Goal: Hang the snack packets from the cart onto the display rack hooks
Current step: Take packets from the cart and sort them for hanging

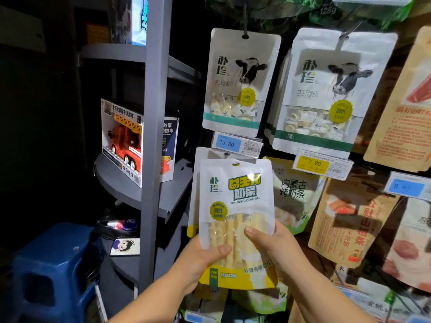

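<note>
A truck box [122,142] stands on the shelf [172,197] at far left. The left hand [200,259] and right hand [272,248] both grip the packet [235,201] by its lower half, thumbs curled over the front. Its top hole sits just under the price tag [228,143] (a twin packet [195,183] hangs behind) and below the cow pouches [240,82].

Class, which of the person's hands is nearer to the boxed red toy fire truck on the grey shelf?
Left. The left hand holds the white-and-yellow snack packet, below and right of the boxed red toy fire truck; the right hand holds its opposite edge, farther right.
</note>
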